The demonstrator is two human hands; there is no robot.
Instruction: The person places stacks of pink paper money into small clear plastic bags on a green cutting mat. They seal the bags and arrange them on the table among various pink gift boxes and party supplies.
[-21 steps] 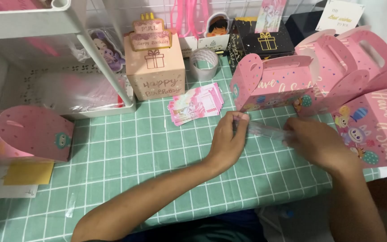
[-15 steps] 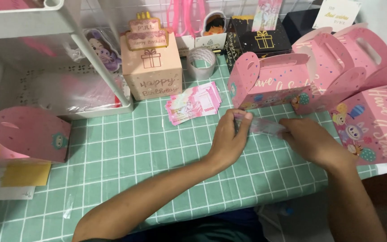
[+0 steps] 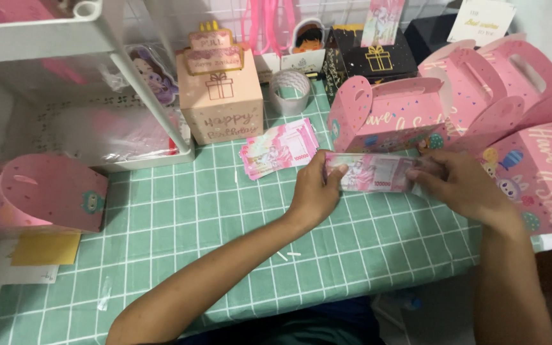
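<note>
- A pink banknote (image 3: 370, 172) is being held flat and stretched just above the green checked tablecloth (image 3: 225, 243), directly in front of a pink gable box (image 3: 388, 118).
- The left hand (image 3: 311, 191) is pinching the note's left short edge between thumb and fingers; the right hand (image 3: 461, 185) is gripping its right end the same way — both hands closed on the note, neither one free.
- The note is looking thin, light and limp, so it is likely bending or creasing easily and could tear if pulled hard; taking it by the two short ends, as here, is keeping it taut and flat.
- A small stack of similar pink notes (image 3: 279, 148) is lying on the cloth just up and left of the left hand, near but not touching it.
- Beyond the stack a peach gift box with a cake-shaped top (image 3: 220, 96) is standing upright, with a roll of clear tape (image 3: 289, 91) beside it.
- More pink handled boxes (image 3: 512, 83) are crowding the right side — a black box with a gold bow print (image 3: 368, 57) is sitting behind them.
- At the far left, another pink box (image 3: 46, 191) is lying under a white shelf frame (image 3: 142, 83), with a yellow card (image 3: 46, 248) below it.
</note>
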